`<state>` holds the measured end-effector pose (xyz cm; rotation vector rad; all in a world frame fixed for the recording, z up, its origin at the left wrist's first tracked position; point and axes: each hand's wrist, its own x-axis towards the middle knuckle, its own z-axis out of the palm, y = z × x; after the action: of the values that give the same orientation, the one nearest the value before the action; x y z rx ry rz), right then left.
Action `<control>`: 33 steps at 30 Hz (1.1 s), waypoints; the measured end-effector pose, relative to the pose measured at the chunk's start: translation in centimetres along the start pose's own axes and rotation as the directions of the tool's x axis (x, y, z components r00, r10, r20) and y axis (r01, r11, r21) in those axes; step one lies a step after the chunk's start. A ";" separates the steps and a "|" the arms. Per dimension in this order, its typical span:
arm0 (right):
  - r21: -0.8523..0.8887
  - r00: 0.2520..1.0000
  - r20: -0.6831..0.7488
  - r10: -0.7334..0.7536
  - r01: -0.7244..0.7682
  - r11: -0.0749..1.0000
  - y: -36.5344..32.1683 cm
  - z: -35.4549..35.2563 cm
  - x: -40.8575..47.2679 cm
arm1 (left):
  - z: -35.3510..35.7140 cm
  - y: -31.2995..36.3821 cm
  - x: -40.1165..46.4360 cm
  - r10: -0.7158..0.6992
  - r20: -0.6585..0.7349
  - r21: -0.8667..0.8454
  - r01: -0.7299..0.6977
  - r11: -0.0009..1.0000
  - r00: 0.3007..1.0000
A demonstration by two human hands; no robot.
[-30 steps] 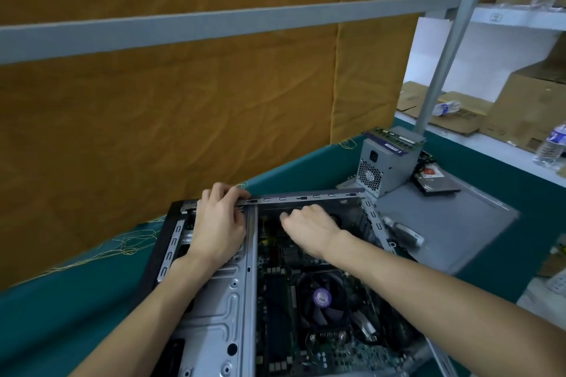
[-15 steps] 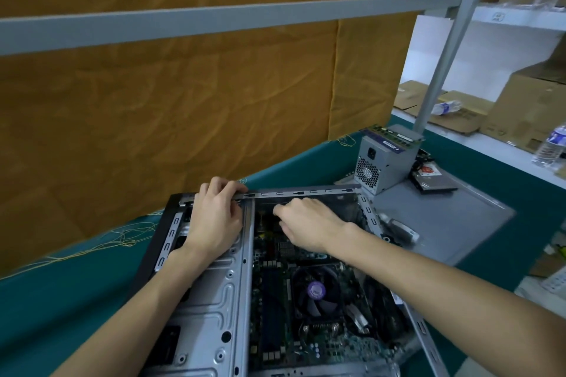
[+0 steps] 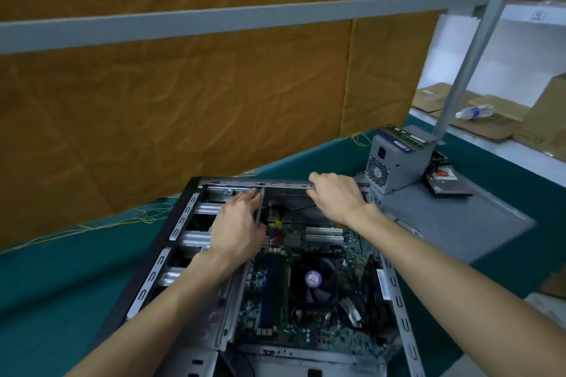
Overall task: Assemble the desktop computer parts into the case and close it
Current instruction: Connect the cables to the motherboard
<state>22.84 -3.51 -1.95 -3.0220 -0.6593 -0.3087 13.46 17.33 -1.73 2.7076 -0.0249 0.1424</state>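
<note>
Open computer case (image 3: 180,225) lying on its side at six o'clock on the green table (image 3: 55,278). Inside: motherboard (image 3: 306,315) with CPU fan (image 3: 313,280) at centre, white expansion slots (image 3: 324,234) toward twelve, drive cage (image 3: 199,239) at nine. Left hand (image 3: 237,228) resting on the cage's inner edge, fingers curled over the metal bar. Right hand (image 3: 337,199) gripping the case's far rim at one o'clock. Outside, at two o'clock: grey side panel (image 3: 453,223) lying flat, with power supply (image 3: 395,162) and hard drive (image 3: 447,182) upon it.
</note>
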 end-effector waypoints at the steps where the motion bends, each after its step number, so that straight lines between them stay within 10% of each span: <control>1: 0.001 1.000 0.010 0.015 -0.015 1.000 0.2 -0.2 -0.4 | 0.2 0.2 0.2 0.010 -0.003 0.006 -0.010 1.000 1.000; 10: -0.130 0.940 0.062 0.334 -0.325 0.937 2.9 -1.7 -7.0 | 1.3 2.7 2.7 0.268 0.119 0.094 -0.280 0.955 0.956; 17: -0.087 0.983 0.064 0.169 -0.163 0.983 2.3 -1.9 -5.7 | 2.6 0.2 -2.3 0.330 0.010 0.153 -0.327 0.933 0.944; 27: -0.105 0.891 0.126 0.436 -0.425 0.899 3.3 -2.5 -11.4 | 2.0 2.7 0.7 0.540 0.087 0.135 -0.547 0.827 0.837; 31: -0.082 0.994 -0.092 0.051 -0.059 0.995 -1.1 -3.7 -12.7 | 1.2 2.2 -0.1 0.444 0.012 -0.046 -0.443 0.896 0.896; 33: 0.155 0.983 0.038 -0.181 0.173 0.973 -4.8 -3.8 -12.7 | 0.6 0.8 -1.3 0.391 -0.024 -0.124 -0.391 0.912 0.920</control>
<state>8.86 -4.62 -0.79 -2.8407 -0.9153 -0.1768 12.19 16.34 -2.05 2.5422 -0.5613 0.2476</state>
